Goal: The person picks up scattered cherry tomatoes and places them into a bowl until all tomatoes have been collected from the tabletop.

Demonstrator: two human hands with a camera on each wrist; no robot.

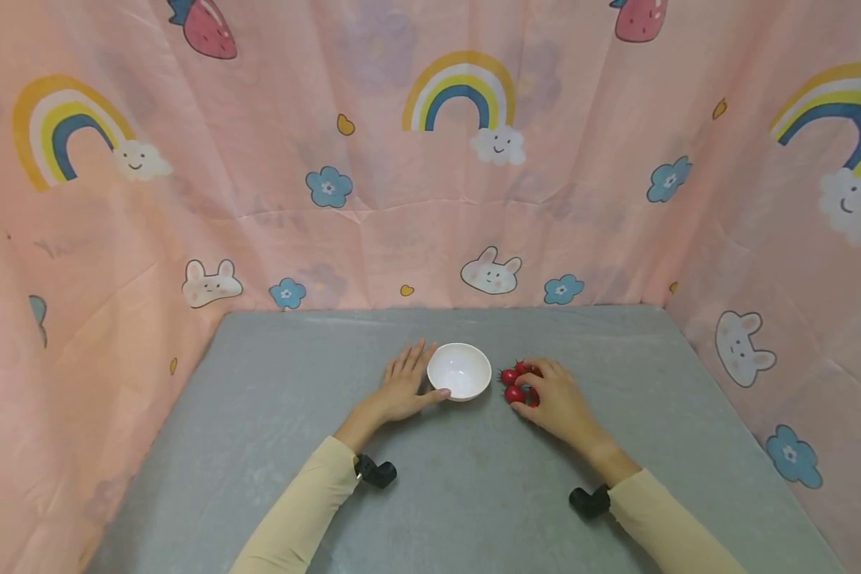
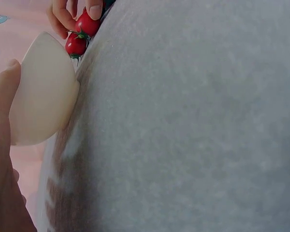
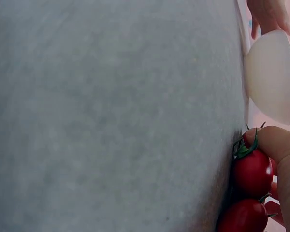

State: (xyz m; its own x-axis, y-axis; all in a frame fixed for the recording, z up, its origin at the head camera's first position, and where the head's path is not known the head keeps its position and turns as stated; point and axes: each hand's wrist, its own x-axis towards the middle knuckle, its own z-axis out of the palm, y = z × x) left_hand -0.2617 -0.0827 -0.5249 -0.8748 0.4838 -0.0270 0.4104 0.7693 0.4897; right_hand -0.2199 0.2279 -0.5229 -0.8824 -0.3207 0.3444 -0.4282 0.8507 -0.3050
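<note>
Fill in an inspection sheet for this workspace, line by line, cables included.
Surface: grey table.
Job's things: white bowl, upright; red tomatoes, at least three, outside the bowl on its right.
Clutter: nothing seen.
Left hand: thumb touches the bowl, fingers extended beside it.
Right hand: fingers and thumb curled round tomatoes; how firmly, cannot tell.
Cables: nothing seen.
Surroundings: pink curtain behind and at both sides, printed with rainbows, rabbits and flowers; black camera on each wrist.
</note>
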